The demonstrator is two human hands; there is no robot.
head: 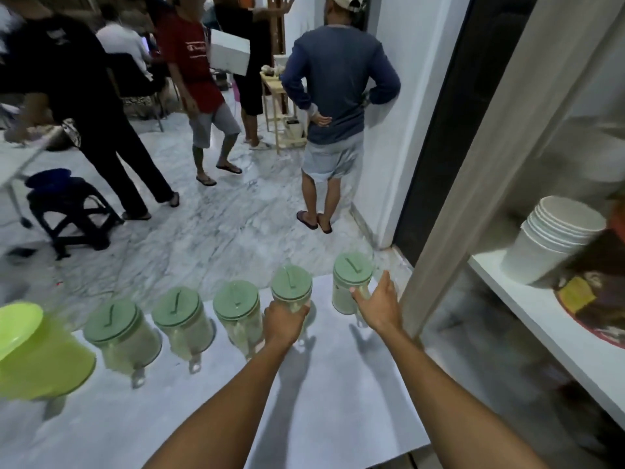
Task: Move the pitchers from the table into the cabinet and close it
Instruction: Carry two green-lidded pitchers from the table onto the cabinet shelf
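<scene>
Several clear pitchers with green lids stand in a row along the far edge of the white table (338,384). My left hand (282,324) is wrapped around the near side of the second pitcher from the right (291,286). My right hand (378,308) has its fingers spread and touches the side of the rightmost pitcher (351,275). Three more pitchers (236,308) (179,314) (116,330) stand to the left. The cabinet (527,299) is open on the right, its white shelf showing.
A lime-green basin (37,357) sits at the table's left end. On the cabinet shelf are a stack of white cups (548,242) and a patterned tray (598,299). Several people stand on the marble floor beyond the table; a dark stool (67,211) is at left.
</scene>
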